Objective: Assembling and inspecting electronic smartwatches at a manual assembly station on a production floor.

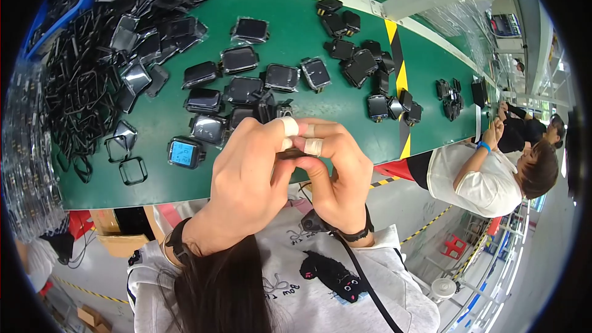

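My left hand (246,176) and my right hand (342,163) meet above the near edge of the green table (290,18). Their fingers are bent and pinched together, with pale bands wrapped on several fingertips. Only a dark sliver shows between the fingers, so what they grip is hidden. Just beyond them lie several black square watch bodies (239,60), some under clear film. To the left of my left hand, a watch (183,154) has its screen lit blue. Beside it are thin black square frames (132,171).
A large heap of black frames (83,92) and dark square panels (125,32) covers the left side. More watch bodies (361,66) sit near yellow-black tape (401,68). At right, a person in a white shirt (478,182) works at the same table. An open cardboard box (126,245) stands below the edge.
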`<state>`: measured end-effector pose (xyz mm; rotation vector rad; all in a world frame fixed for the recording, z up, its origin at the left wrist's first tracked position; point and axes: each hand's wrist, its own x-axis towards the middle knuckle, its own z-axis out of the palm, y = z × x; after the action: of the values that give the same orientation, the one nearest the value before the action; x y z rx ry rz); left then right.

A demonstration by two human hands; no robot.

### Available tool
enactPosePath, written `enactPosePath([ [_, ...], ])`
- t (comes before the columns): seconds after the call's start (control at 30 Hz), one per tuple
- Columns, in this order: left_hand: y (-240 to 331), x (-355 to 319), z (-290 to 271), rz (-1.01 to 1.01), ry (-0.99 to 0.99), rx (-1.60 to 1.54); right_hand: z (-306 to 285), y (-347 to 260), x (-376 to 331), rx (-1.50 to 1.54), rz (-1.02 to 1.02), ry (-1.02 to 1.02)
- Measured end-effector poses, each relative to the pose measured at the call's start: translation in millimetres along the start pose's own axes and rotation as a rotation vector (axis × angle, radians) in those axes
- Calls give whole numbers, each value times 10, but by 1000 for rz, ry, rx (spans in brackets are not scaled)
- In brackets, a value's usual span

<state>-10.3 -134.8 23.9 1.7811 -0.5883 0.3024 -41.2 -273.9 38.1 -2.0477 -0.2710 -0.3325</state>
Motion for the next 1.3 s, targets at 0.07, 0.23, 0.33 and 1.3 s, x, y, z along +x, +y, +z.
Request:
enactPosePath([
  [0.07, -10, -3, 71, -75, -3, -55, 3, 30, 22, -12, -7, 66],
  [0.23, -70, 54, 257, -298, -79, -169, -207, 203, 17, -48, 199, -10],
  [0.33, -103, 111, 300, -434, -175, -203, -435, 350, 188, -243, 135, 23],
  [1.3, -342, -492, -1639, -670, 392, -913, 1498, -51, 2015, -476, -640, -685],
])
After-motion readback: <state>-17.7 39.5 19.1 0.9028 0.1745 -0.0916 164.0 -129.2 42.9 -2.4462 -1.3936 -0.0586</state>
